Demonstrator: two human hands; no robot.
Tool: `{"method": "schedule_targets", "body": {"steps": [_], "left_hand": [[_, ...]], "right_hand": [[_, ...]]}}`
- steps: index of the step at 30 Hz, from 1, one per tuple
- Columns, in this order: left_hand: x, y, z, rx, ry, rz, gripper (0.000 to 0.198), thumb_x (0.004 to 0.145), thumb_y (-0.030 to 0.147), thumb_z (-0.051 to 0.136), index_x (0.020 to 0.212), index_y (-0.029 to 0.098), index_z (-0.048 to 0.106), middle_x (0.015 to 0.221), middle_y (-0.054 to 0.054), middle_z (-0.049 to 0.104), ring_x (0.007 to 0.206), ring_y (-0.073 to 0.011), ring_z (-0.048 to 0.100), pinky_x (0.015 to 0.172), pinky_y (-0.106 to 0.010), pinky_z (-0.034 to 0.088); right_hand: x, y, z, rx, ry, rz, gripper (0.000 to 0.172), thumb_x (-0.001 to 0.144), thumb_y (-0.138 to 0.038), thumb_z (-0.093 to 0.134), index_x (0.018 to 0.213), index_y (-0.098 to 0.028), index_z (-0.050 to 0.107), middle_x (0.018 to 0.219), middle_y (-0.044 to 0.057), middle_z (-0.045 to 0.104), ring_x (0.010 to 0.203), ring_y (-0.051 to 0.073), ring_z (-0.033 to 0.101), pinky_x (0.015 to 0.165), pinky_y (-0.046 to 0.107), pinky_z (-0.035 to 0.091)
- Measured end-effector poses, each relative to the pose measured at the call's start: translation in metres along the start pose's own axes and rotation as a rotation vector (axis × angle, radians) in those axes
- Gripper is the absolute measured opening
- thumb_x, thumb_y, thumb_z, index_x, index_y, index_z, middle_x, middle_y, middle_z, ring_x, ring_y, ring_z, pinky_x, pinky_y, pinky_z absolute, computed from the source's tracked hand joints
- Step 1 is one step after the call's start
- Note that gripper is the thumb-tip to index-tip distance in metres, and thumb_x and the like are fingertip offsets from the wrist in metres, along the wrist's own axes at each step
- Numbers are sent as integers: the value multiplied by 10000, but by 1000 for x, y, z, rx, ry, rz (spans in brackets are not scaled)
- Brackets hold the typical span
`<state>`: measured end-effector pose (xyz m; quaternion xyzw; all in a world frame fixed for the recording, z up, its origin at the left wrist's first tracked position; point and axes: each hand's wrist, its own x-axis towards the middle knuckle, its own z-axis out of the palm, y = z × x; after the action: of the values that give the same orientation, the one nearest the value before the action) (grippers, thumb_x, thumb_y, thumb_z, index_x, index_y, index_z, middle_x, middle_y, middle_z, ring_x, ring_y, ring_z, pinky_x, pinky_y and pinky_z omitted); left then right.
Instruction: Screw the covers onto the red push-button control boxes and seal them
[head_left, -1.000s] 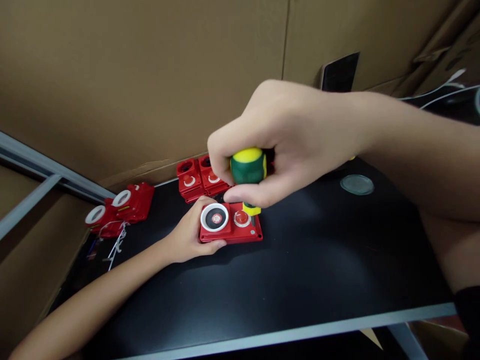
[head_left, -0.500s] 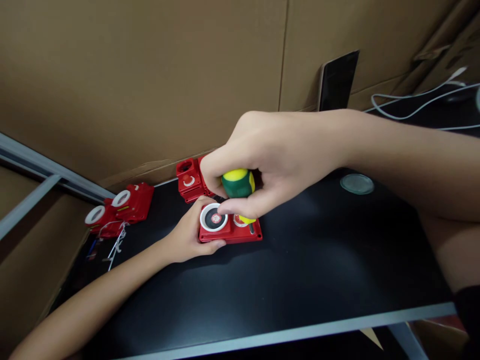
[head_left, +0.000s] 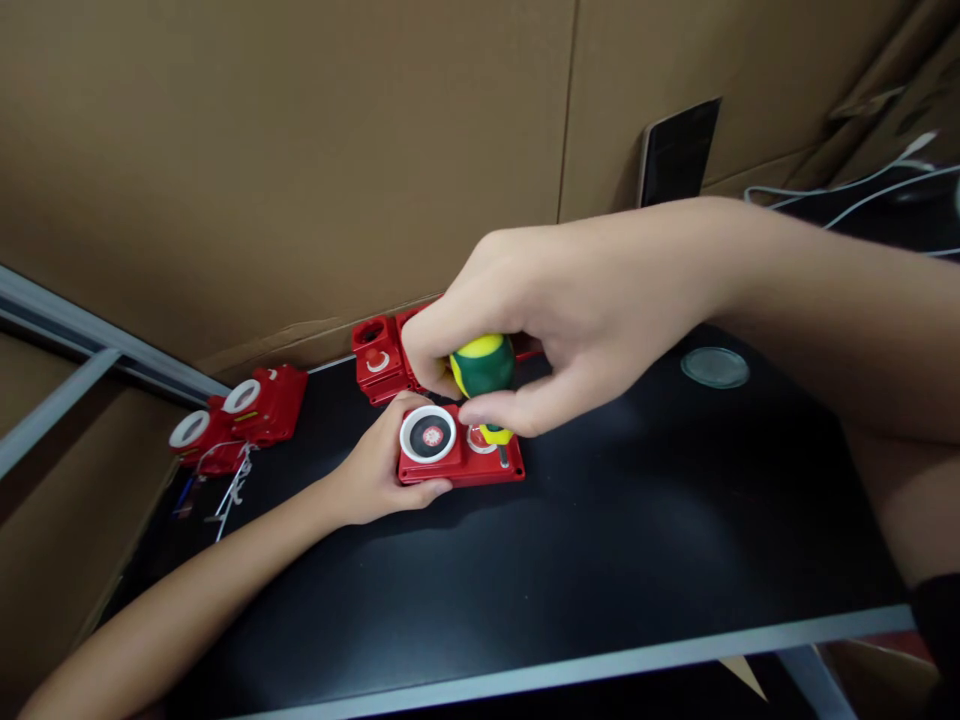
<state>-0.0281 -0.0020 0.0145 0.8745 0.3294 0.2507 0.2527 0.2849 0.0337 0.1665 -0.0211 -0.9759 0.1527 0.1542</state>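
Observation:
A red rectangular device (head_left: 491, 468) with a white-ringed black disc and a small red button lies on the black table (head_left: 600, 560). My left hand (head_left: 375, 470) grips its left end, thumb under the front edge. My right hand (head_left: 562, 320) is closed round the green and yellow handle of a screwdriver (head_left: 482, 365), held upright with its shaft pointing down onto the device's right part. The tip is hidden by the handle.
Two more red devices (head_left: 379, 358) stand behind, against the cardboard wall. Another red unit with white rings and loose wires (head_left: 240, 415) lies at the left. A round clear lid (head_left: 714, 367), a dark tablet (head_left: 679, 150) and white cables (head_left: 862, 185) are at the right.
My right hand has come down with the screwdriver from above the device until the shaft stands on its right part. The left hand and the device have stayed put.

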Motion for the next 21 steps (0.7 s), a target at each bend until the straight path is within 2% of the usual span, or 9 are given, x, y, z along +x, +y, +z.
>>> {"method": "schedule_targets", "body": {"steps": [2,4,8,12,16,19,21], "left_hand": [[0,1,0,8,4,12,705,919,632,880,1407,238,557,1318,-127,720,1155,-333,752,1043,-514,651],[0,3,0,32,-1,-7,678,920,618,877,1382,232,565,1302,-131,728,1151,-338,758,1029,-510,650],[1,7,2,95,53,-113,629,922,614,865,1323,234,563,1298,-132,740,1149,-341,764,1007,-505,647],[2,9,5,145,144,-191,623,917,648,861,1276,240,556,1229,-107,756,1076,-314,765,956,-484,652],[2,9,6,185,183,-197,614,932,658,852,1288,239,580,1253,-116,760,1107,-324,762,1001,-512,650],[1,9,5,237,213,-195,623,926,673,858,1301,242,608,1298,-123,763,1185,-356,749,1078,-560,629],[1,8,4,240,240,-200,633,929,677,855,1325,244,616,1334,-127,762,1220,-367,746,1111,-580,616]], "right_hand": [[-2,-4,-3,-11,-49,0,105,1105,-243,615,1003,-235,588,824,-58,602,694,103,486,699,279,387],[-3,-7,-4,-128,-37,44,174,1146,-326,592,1004,-228,593,813,-42,592,676,114,454,681,304,357],[2,-4,-2,-477,78,243,460,1161,-632,502,975,-231,628,725,-1,569,681,171,491,654,338,283],[11,3,4,-677,111,409,511,1158,-664,418,1027,-241,671,698,24,602,667,210,523,656,344,246],[15,4,10,-639,171,493,386,1134,-584,482,1186,-247,664,685,-3,597,625,205,470,660,348,247],[15,5,13,-516,207,468,387,1104,-565,553,1306,-238,600,712,-34,587,603,189,431,651,337,277],[14,7,13,-443,218,440,358,1099,-551,582,1291,-249,579,735,-43,590,604,180,420,655,330,281]]}}
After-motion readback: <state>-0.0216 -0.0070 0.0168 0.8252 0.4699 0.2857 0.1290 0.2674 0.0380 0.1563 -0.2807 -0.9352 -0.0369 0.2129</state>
